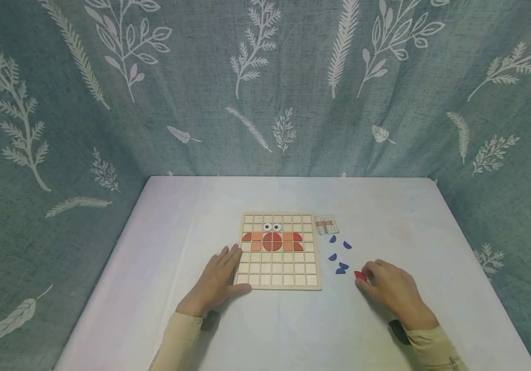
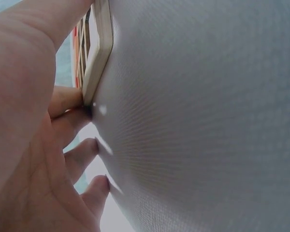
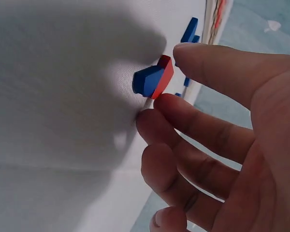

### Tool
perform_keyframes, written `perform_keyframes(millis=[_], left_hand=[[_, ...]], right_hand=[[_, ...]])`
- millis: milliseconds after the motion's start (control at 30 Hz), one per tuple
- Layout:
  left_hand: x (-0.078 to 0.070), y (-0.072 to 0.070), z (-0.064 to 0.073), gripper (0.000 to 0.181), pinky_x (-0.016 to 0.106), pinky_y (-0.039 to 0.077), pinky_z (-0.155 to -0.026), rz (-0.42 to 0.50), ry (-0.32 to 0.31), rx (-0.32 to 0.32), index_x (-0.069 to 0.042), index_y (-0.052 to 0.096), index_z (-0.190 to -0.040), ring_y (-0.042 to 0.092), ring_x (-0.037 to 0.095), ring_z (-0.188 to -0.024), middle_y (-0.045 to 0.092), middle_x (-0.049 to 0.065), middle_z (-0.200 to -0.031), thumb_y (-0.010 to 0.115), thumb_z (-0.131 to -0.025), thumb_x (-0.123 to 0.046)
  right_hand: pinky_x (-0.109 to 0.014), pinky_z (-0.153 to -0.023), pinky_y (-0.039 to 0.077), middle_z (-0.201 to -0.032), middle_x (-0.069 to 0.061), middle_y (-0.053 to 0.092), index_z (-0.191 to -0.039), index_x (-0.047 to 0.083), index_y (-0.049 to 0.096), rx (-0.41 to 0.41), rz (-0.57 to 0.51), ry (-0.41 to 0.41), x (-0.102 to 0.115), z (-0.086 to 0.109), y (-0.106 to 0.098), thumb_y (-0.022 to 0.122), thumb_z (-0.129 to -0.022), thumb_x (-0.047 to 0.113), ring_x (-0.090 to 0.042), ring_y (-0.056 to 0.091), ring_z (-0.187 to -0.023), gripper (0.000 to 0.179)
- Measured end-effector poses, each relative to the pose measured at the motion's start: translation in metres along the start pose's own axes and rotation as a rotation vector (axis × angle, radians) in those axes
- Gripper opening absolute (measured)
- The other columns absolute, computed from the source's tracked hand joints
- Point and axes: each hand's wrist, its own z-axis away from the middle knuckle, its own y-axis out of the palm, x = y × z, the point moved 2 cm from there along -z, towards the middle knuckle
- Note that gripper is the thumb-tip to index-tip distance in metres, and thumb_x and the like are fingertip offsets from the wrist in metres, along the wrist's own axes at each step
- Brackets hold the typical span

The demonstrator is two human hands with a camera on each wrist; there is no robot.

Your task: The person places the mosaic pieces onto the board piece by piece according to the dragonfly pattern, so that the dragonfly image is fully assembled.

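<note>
A wooden grid board (image 1: 276, 281) lies flat, with red quarter-circle pieces (image 1: 272, 241), orange squares (image 1: 287, 241) and two white eye discs (image 1: 272, 226) in its cells. My left hand (image 1: 219, 275) rests against its lower left corner, fingers straight along the side and thumb at the front edge. The left wrist view shows the fingertips down on the cloth beside the board's corner (image 2: 97, 63). To the right of the board, my right hand (image 1: 388, 288) pinches a red quarter-circle piece (image 3: 165, 77) between thumb and index finger. A blue piece (image 3: 147, 80) sits against it.
Several loose blue pieces (image 1: 332, 257) are scattered between the board and my right hand. A small pattern card (image 1: 327, 225) lies at the board's upper right corner. A pale cloth covers the table (image 1: 191, 216), and patterned curtains (image 1: 274, 129) stand behind and at both sides.
</note>
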Motion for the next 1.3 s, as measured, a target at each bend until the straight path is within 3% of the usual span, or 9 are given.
perform_keyframes(millis=[167,567,833,1133,1300], left_hand=[[0.001,-0.001,-0.001,0.103,0.055,0.009,-0.125,0.003,-0.022,0.033,-0.004,0.025,-0.160,0.013,0.036,-0.154,0.021,0.013,-0.167,0.075,-0.086,-0.054],[0.003,0.003,-0.001,0.104,0.054,0.009,-0.125,-0.008,-0.020,0.028,-0.004,0.024,-0.161,0.014,0.035,-0.154,0.019,0.013,-0.167,0.075,-0.086,-0.055],[0.005,0.004,-0.001,0.104,0.053,0.009,-0.125,-0.010,-0.026,0.037,-0.004,0.023,-0.161,0.014,0.034,-0.154,0.019,0.012,-0.167,0.075,-0.086,-0.055],[0.004,0.003,-0.002,0.104,0.054,0.011,-0.125,-0.018,-0.023,0.038,-0.004,0.024,-0.161,0.015,0.035,-0.154,0.020,0.013,-0.167,0.075,-0.086,-0.055],[0.005,0.003,-0.002,0.104,0.053,0.011,-0.125,-0.021,-0.025,0.040,-0.004,0.024,-0.161,0.015,0.035,-0.154,0.020,0.013,-0.167,0.074,-0.086,-0.056]], right_hand=[[-0.029,-0.055,0.043,-0.070,0.004,0.052,-0.087,0.010,0.071,-0.004,0.017,-0.022,0.003,-0.004,0.002,0.085,-0.082,0.028,-0.014,0.047,-0.062,0.023],[-0.027,-0.054,0.045,-0.076,0.005,0.058,-0.088,0.013,0.074,-0.109,0.013,-0.165,0.009,-0.006,0.001,0.085,-0.077,0.017,-0.009,0.047,-0.062,0.016],[-0.031,-0.058,0.049,-0.080,0.006,0.060,-0.087,0.015,0.074,-0.076,0.006,-0.186,0.008,-0.006,-0.001,0.085,-0.076,0.014,-0.010,0.049,-0.066,0.016],[-0.035,-0.066,0.058,-0.085,0.003,0.066,-0.092,0.014,0.076,-0.106,0.010,-0.229,0.008,-0.009,-0.009,0.086,-0.077,0.016,-0.011,0.056,-0.069,0.018],[-0.033,-0.064,0.059,-0.087,0.005,0.067,-0.093,0.016,0.075,-0.194,-0.026,-0.314,0.013,-0.015,-0.011,0.086,-0.075,0.017,-0.009,0.059,-0.070,0.021]])
